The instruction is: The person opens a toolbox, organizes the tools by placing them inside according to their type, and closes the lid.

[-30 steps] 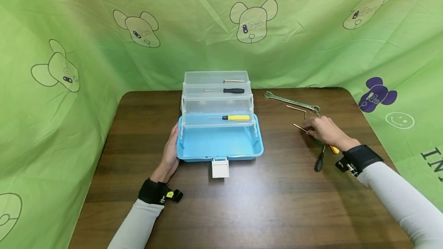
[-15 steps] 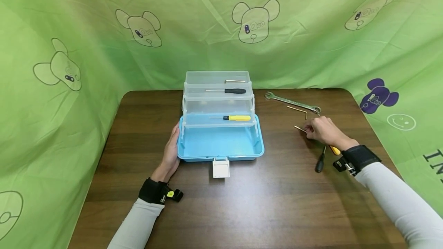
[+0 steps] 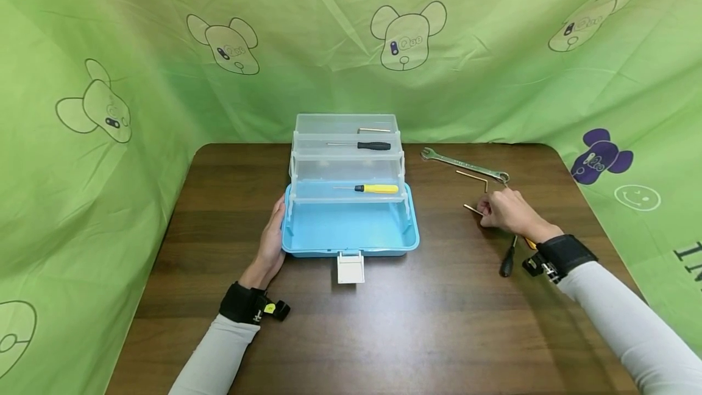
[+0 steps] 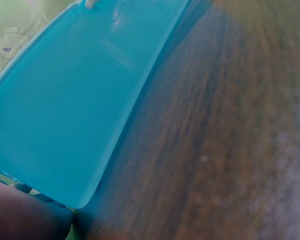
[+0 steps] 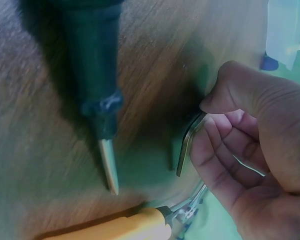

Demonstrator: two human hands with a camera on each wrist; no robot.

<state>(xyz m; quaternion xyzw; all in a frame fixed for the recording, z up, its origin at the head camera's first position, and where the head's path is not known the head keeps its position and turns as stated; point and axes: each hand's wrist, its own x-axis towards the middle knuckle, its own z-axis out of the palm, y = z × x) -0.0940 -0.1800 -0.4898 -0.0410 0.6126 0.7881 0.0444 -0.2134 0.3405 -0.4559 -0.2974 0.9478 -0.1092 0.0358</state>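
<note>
My right hand (image 3: 510, 211) pinches an L-shaped hex key (image 5: 185, 147) between thumb and forefinger, close over the right side of the table. The key's long arm pokes out leftward in the head view, and its bend shows in the right wrist view. At the table's centre stands a light blue toolbox (image 3: 351, 224) with clear tiered trays raised. Against its left wall rests my left hand (image 3: 270, 239), fingers extended along the side. A yellow screwdriver (image 3: 378, 189), a black screwdriver (image 3: 374, 145) and another hex key (image 3: 375, 130) lie in the trays.
A combination wrench (image 3: 466, 165) and a further hex key (image 3: 477, 178) lie behind my right hand. Nearer are a black-handled screwdriver (image 3: 507, 261) and a yellow-handled tool (image 5: 130, 227), partly hidden under the wrist. The box's white latch (image 3: 350, 268) hangs at its front.
My right hand has shifted slightly left with the pinched hex key, away from the other tools. The left hand stays at the toolbox's side.
</note>
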